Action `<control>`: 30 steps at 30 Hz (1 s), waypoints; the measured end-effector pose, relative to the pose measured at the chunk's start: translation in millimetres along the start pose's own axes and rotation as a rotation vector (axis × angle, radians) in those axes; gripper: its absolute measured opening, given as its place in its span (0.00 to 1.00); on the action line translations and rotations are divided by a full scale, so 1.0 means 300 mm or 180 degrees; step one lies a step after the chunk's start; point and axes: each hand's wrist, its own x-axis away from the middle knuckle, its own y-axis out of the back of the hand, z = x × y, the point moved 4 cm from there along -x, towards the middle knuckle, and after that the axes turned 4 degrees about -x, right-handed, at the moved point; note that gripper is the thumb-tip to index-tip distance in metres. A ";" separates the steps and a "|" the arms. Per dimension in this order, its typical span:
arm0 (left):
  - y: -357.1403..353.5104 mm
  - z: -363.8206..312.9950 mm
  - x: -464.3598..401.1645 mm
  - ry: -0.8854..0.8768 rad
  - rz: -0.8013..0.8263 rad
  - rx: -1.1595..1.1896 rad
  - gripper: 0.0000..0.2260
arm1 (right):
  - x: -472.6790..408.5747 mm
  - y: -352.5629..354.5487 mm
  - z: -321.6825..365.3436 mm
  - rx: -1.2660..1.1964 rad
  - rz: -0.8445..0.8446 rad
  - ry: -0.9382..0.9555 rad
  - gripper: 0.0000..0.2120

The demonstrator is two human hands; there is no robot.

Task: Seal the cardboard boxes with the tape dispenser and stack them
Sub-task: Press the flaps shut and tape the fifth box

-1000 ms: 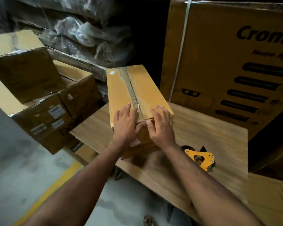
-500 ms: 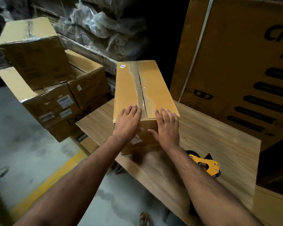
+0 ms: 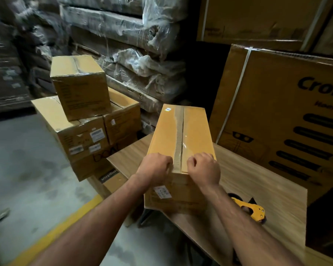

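Observation:
A long cardboard box (image 3: 165, 135) lies on the wooden table (image 3: 258, 179), its top seam covered with clear tape. My left hand (image 3: 154, 167) and my right hand (image 3: 205, 167) rest on the box's near top edge, one on each side of the seam, with fingers curled into loose fists and nothing inside them. The yellow tape dispenser (image 3: 250, 209) lies on the table to the right of my right forearm, partly hidden by it. To the left stands a stack of sealed boxes (image 3: 79, 87), with the smallest box on top.
A large printed carton (image 3: 288, 120) stands against the table's far right side. Plastic-wrapped bundles (image 3: 142, 73) fill the back. Grey concrete floor with a yellow line (image 3: 52, 233) lies to the left of the table. The lower boxes (image 3: 81, 139) of the stack touch the table's left corner.
Both hands went from lying flat on the box top to curled fists at its near edge. My view has swung left and back, so more of the stack shows.

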 end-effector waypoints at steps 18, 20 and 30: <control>-0.155 0.089 -0.661 -0.0353 0.0630 0.0188 0.24 | -0.637 -0.351 -0.107 0.0129 0.1472 0.0114 0.23; -0.168 0.123 -0.796 -0.0366 0.0671 0.0116 0.25 | -0.758 -0.399 -0.132 0.0121 0.1471 0.0058 0.24; -0.214 0.209 -1.222 -0.0224 0.0003 -0.0206 0.20 | -1.255 -0.644 -0.253 0.0450 0.1703 0.0102 0.25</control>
